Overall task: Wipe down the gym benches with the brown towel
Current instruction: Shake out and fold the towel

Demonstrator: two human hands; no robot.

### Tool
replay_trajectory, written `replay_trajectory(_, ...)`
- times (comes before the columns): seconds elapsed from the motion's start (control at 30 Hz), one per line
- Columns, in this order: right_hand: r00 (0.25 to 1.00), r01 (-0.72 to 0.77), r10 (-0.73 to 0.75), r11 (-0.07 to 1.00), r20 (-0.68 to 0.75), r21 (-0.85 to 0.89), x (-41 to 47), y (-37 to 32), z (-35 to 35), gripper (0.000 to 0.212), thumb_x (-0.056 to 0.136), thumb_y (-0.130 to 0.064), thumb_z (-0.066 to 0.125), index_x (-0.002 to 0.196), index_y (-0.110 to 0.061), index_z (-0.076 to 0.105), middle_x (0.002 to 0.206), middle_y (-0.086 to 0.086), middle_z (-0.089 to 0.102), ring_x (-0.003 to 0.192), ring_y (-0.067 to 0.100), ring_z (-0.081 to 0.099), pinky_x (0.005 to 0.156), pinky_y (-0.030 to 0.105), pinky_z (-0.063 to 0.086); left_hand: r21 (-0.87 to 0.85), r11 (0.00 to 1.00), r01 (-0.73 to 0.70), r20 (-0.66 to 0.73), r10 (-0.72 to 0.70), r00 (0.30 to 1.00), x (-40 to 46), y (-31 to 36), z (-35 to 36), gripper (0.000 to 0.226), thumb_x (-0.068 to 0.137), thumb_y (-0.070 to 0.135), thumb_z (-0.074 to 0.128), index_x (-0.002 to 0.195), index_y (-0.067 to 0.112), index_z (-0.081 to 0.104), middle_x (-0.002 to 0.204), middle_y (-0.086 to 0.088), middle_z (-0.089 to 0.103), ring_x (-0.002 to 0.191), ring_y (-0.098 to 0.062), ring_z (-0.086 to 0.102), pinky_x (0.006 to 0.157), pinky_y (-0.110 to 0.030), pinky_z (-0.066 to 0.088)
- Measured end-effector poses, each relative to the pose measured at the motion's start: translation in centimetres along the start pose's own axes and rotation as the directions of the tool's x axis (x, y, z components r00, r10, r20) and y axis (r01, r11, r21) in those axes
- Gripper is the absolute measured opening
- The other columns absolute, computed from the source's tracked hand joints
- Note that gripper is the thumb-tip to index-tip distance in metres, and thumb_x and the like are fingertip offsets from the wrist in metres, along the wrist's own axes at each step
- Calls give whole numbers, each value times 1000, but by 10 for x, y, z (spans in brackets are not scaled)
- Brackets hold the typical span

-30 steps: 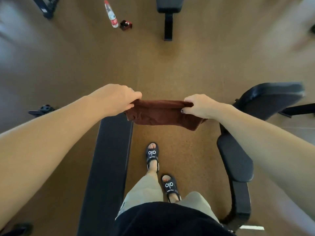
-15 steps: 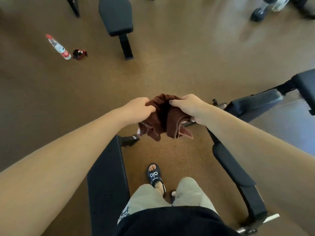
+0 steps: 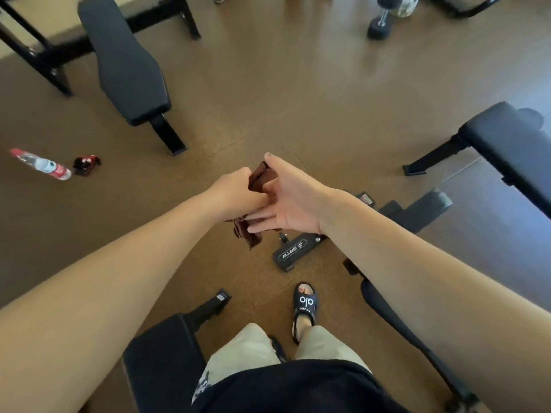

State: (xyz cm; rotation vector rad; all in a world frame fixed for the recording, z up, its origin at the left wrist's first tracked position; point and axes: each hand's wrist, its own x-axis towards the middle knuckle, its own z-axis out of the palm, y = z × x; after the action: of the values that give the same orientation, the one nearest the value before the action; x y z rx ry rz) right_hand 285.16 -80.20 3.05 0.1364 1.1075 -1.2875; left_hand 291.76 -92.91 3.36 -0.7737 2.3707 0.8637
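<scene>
Brown terry towel (image 3: 257,180) bunched at frame centre, squeezed between both hands above the floor. Left hand (image 3: 238,192) fisted around it; right hand (image 3: 287,201) presses straightened fingers against its side. Black padded bench (image 3: 128,61) upper left, well apart.

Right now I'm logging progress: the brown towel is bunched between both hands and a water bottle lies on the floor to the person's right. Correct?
Not quite. The head view shows the water bottle lying on the floor to the person's left, beside a small red object. The brown towel is indeed bunched between the left hand and right hand.
</scene>
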Motion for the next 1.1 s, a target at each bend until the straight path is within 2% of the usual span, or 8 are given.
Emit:
replay_trajectory(0.1, 1000, 20, -19, 992, 6, -128, 12, -31, -21, 78, 106, -59, 37, 154, 1, 34, 146, 21, 55, 119, 36, 68, 103, 55, 54, 117, 991, -60, -62, 67, 996, 28, 15, -26, 16, 96, 21, 54, 110, 15, 57, 102, -8, 67, 93, -28, 66, 88, -51, 58)
replay_trajectory(0.23, 923, 75, -261, 841, -282, -535, 35, -69, -57, 33, 100, -25, 63, 128, -8, 62, 126, 15, 70, 100, 22, 71, 93, 39, 59, 180, 972, -151, -61, 164, 985, 64, 24, -63, 12, 100, 18, 47, 103, 16, 58, 100, -9, 65, 93, -31, 64, 87, -52, 58)
replay_trajectory(0.33, 857, 120, -411, 745, -311, -656, 53, -96, -79, 78, 85, 3, 72, 152, -24, 42, 150, 8, 50, 125, 22, 53, 84, 30, 50, 206, 956, -207, 21, 207, 978, 96, 34, -92, 19, 101, 14, 43, 99, 19, 61, 97, -8, 65, 92, -29, 64, 85, -50, 58)
replay_trajectory(0.43, 882, 185, -417, 737, -222, -650, 78, -123, -83, 99, 77, 12, 73, 155, -35, 34, 153, 3, 46, 137, 26, 47, 101, 40, 52, 196, 931, -308, 102, 293, 951, 134, 48, -122, 23, 98, 8, 42, 93, 19, 61, 91, -3, 64, 85, -18, 60, 70, -35, 50)
replay_trajectory(0.57, 855, 214, -421, 819, -303, -533, 119, -163, -92, 65, 62, -4, 80, 121, -26, 61, 119, 6, 69, 117, 27, 64, 98, 43, 55, 228, 867, -443, 190, 407, 894, 191, 63, -165, 26, 93, 2, 42, 85, 21, 58, 83, 3, 60, 77, -9, 54, 63, -27, 38)
replay_trajectory(0.8, 807, 310, -389, 919, -445, -243, 156, -226, -93, 38, 76, -13, 74, 115, -12, 75, 117, 13, 76, 117, 32, 68, 107, 45, 52, 233, 854, -465, 245, 411, 878, 288, 80, -236, 28, 90, 2, 43, 79, 24, 55, 82, 6, 57, 82, -18, 52, 61, -26, 38)
replay_trajectory(1.0, 753, 354, -382, 922, -536, -160, 162, -270, -99, 30, 82, -19, 69, 111, -18, 75, 110, 14, 77, 103, 34, 74, 103, 52, 55, 121, 927, -355, 427, 274, 862, 345, 114, -249, 31, 100, 48, 53, 119, 25, 62, 120, 2, 63, 112, -21, 60, 102, -38, 47)
replay_trajectory(1.1, 752, 397, -393, 911, -530, -113, 156, -290, -112, 31, 90, -18, 64, 120, -20, 71, 118, 20, 74, 102, 36, 72, 102, 53, 55, 151, 878, -454, 387, 370, 845, 363, 138, -244, 50, 104, 57, 42, 118, 15, 65, 116, 0, 66, 106, -22, 62, 95, -37, 48)
